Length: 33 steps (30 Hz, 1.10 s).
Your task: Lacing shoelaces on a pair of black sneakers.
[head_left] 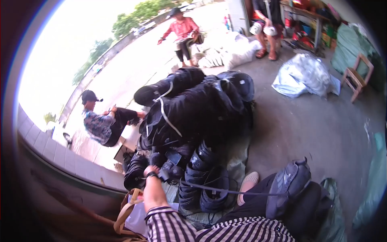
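Observation:
My left hand (151, 171), with a black band at the wrist, reaches forward among dark, cap-like pieces (136, 171) on the floor. It is too small and blurred to show whether its fingers grip anything. My right hand is out of sight. Close by stand nested stacks of black caps (191, 193). A flat dark rectangular thing (173, 156) lies just beyond my left hand. Over my bent knee rests a dark grey cap-like piece (288, 185), from which a thin dark strap (238, 190) stretches toward the stacks.
Large black bundles (189, 109), one tied with pale cord, fill the middle. A bag with tan handles (128, 207) stands beside my left arm. Three people sit farther off, one in a red checked shirt (183, 28). A white sack (304, 74) and wooden chair (357, 76) are at the right.

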### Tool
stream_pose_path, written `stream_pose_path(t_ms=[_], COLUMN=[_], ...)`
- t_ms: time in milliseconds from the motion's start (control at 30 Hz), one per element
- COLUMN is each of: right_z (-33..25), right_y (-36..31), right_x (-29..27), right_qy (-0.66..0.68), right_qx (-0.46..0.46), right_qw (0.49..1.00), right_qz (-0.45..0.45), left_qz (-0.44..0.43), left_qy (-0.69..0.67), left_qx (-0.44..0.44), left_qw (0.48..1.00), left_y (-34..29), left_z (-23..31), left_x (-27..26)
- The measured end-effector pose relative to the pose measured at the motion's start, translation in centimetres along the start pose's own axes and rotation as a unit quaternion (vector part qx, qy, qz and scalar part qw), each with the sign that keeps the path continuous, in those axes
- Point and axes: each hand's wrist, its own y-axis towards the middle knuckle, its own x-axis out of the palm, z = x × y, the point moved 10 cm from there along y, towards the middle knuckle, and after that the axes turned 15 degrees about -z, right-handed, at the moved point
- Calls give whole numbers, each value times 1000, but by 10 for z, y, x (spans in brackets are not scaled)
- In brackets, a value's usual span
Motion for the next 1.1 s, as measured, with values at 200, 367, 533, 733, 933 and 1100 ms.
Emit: stream_pose_path(t_ms=[200,367,533,733,933,1100], right_z=[-133,-246,-269,-226,-228,-230], right_y=[-125,-182,-210,-237,-245,-236], right_x=[211,392,471,478,487,488], right_qy=[-50,-69,-149,-219,-297,-309], right_qx=[-175,-238,-301,-307,-392,-343], right_qw=[973,915,865,865,827,845], right_qz=[-142,-318,-374,-330,-272,-269], left_qz=[157,121,-282,-432,-472,-435], left_qy=[636,504,526,289,341,445], left_qx=[-262,79,268,245,64,161], left_qw=[709,852,756,818,811,766], left_y=[105,199,109,-43,-34,-38], left_z=[71,116,87,84,34,48], left_x=[50,323,674,813,786,780])
